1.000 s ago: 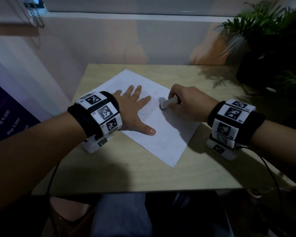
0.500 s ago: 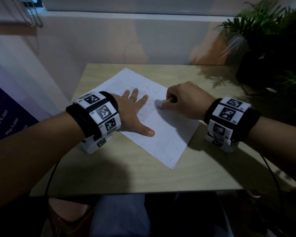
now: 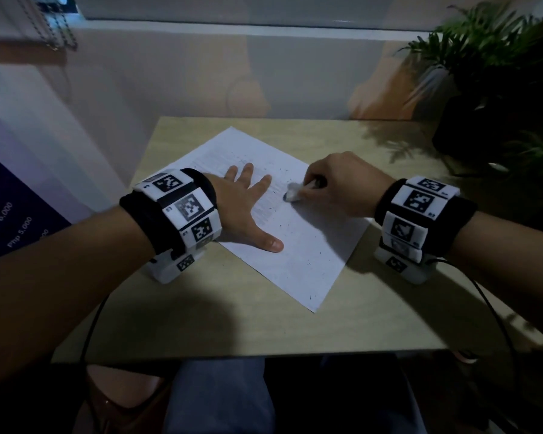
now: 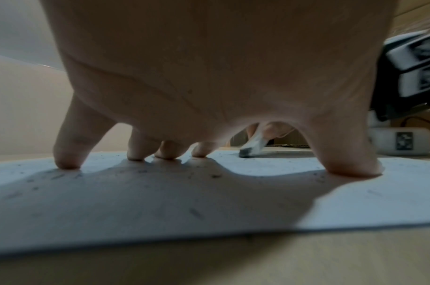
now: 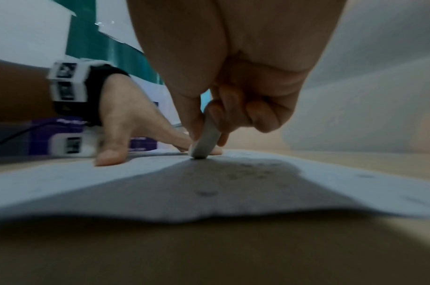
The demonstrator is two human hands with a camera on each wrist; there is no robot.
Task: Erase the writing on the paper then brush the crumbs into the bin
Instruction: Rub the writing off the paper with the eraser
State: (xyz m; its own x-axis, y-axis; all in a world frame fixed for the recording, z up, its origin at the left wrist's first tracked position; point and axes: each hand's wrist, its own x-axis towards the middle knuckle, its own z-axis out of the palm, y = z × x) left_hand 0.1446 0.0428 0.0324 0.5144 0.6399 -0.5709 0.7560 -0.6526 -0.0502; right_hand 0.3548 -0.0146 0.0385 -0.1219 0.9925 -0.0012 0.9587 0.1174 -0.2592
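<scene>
The white rectangular sheet of paper (image 3: 298, 233) lies flat on the pale wooden worktop (image 3: 220, 321), turned at a slant: its long axis runs from the far-left corner down to the near-right corner, which points toward the person's right side. Dark eraser crumbs (image 4: 195, 213) speckle the sheet, thickest around the left fingers. The left hand (image 3: 248, 208) is spread wide, fingertips (image 4: 67, 164) and thumb planted on the paper, palm arched clear of it, pinning the left half down. Over on the right, the right hand (image 3: 342, 186) has its grip closed round a slim white stick eraser (image 5: 207, 142), pinched between thumb and forefinger with the other fingers curled in behind. The eraser leans, its long axis tilted from the hand down and leftward toward the left hand's forefinger, and its grey-smudged tip (image 4: 245, 153) touches the sheet near the middle, just beside that forefinger. Faint lines of writing (image 3: 264, 211) show to the left of the tip. A green leafy plant in a dark pot (image 3: 496, 98) stands at the far right corner.
</scene>
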